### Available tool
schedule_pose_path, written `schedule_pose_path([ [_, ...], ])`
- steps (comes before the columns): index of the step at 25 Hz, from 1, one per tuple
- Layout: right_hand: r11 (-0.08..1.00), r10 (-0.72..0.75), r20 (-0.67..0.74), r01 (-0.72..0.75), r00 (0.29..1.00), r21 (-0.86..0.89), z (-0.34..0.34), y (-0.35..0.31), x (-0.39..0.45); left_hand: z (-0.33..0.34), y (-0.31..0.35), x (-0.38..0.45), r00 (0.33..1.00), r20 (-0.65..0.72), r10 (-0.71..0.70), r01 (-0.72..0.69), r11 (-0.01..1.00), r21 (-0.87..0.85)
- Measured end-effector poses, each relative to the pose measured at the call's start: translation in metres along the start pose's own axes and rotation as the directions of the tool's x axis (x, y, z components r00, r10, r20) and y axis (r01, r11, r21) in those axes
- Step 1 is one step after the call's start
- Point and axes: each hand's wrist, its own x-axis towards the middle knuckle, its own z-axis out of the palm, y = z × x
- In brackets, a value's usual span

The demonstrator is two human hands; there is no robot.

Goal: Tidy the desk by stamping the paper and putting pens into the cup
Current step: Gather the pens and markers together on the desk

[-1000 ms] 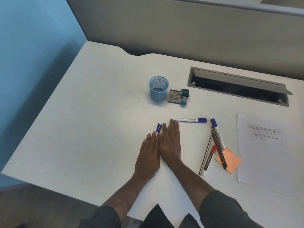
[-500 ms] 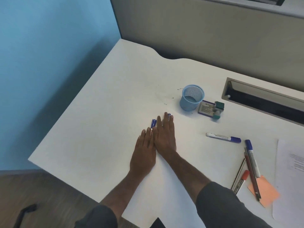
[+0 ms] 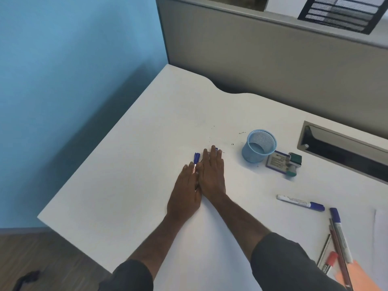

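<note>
My left hand (image 3: 185, 192) and my right hand (image 3: 212, 175) lie flat side by side on the white desk (image 3: 130, 185), fingers straight. A blue-capped pen (image 3: 196, 158) sticks out from under my left fingers, and a blue tip (image 3: 216, 148) shows past my right fingertips. The light-blue mesh cup (image 3: 259, 145) stands upright to the right of my hands. Beside it are an ink pad box (image 3: 276, 162) and a green stamp (image 3: 294, 164). A blue-capped marker (image 3: 300, 203) lies alone. Several more pens (image 3: 340, 238) lie at the right edge, beside the paper's edge (image 3: 381, 238).
An orange sticky note (image 3: 362, 278) lies under the pens at the lower right. An open cable slot (image 3: 344, 148) is set into the desk behind the stamp. A grey partition (image 3: 252, 55) runs along the back. The desk's left edge drops to the floor beside a blue wall.
My flat hands have slid left and forward, away from the lone marker, with the pens under them. The view has swung left, and most of the paper has left the frame.
</note>
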Motion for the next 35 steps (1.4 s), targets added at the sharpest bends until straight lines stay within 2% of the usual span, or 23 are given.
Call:
schedule_pose_path([
  [2,1.000,-0.017,0.002,0.016,1.000,0.017,-0.003,0.000,-0.002,0.003,-0.003,0.000,0.999,-0.011,-0.041,0.041,0.999,-0.025],
  [5,0.998,-0.028,-0.007,0.028,1.000,0.053,-0.008,0.002,-0.004,0.004,-0.004,-0.002,0.999,-0.041,-0.020,0.020,1.000,-0.011],
  [12,0.996,-0.084,-0.012,0.084,0.996,-0.011,-0.023,0.011,-0.019,0.000,0.004,-0.003,0.996,-0.087,0.008,0.005,0.988,0.151],
  [17,0.982,-0.124,-0.031,0.118,0.992,-0.149,-0.041,0.021,-0.039,-0.001,0.016,-0.006,0.994,-0.104,0.032,-0.010,0.979,0.205],
  [22,0.978,-0.060,-0.052,0.049,0.997,-0.203,-0.063,0.044,-0.070,-0.002,0.042,-0.016,0.996,-0.060,0.068,-0.052,0.970,0.236],
  [27,0.987,0.027,-0.069,-0.037,0.997,-0.158,-0.079,0.071,-0.098,0.005,0.073,-0.027,0.989,-0.051,0.136,-0.121,0.966,0.230],
  [35,0.976,0.134,-0.104,-0.150,0.985,-0.160,-0.099,0.126,-0.151,0.041,0.125,-0.050,0.985,0.078,0.156,-0.168,0.967,0.190],
])
